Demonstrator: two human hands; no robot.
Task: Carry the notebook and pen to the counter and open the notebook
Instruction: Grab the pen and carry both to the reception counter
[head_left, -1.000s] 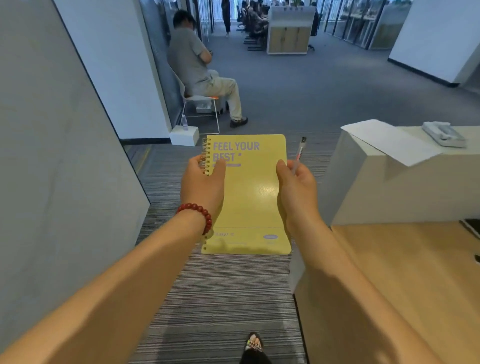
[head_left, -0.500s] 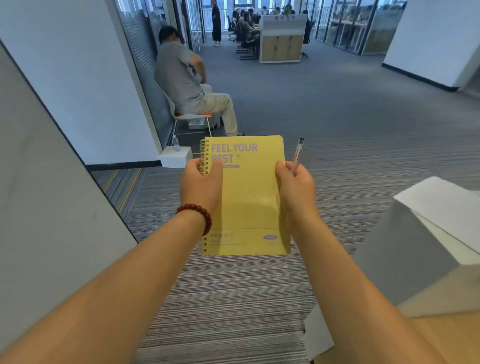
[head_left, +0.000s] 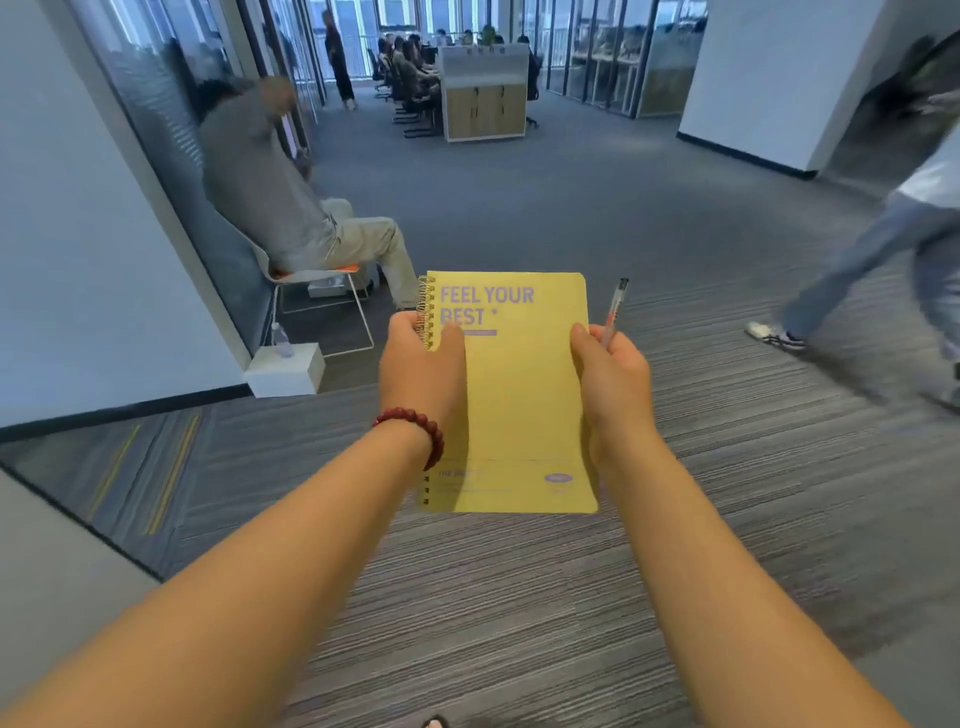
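Observation:
A closed yellow spiral notebook (head_left: 519, 395) with purple lettering is held out in front of me over the striped carpet. My left hand (head_left: 421, 364) grips its left edge by the spiral, a red bead bracelet on the wrist. My right hand (head_left: 613, 379) grips the notebook's right edge and also pinches a clear pen (head_left: 614, 312), which sticks up and away from me. No counter is in view.
A person sits on a white chair (head_left: 317, 291) at the left by a glass wall; a small white box (head_left: 285, 369) with a bottle stands beside it. Another person (head_left: 883, 249) walks in from the right. A wood-fronted cabinet (head_left: 485, 93) and seated people are far ahead.
The view has swung left and forward: the white counter at the right has dropped out of sight. A walking person has entered at the right. Both hands keep the same hold.

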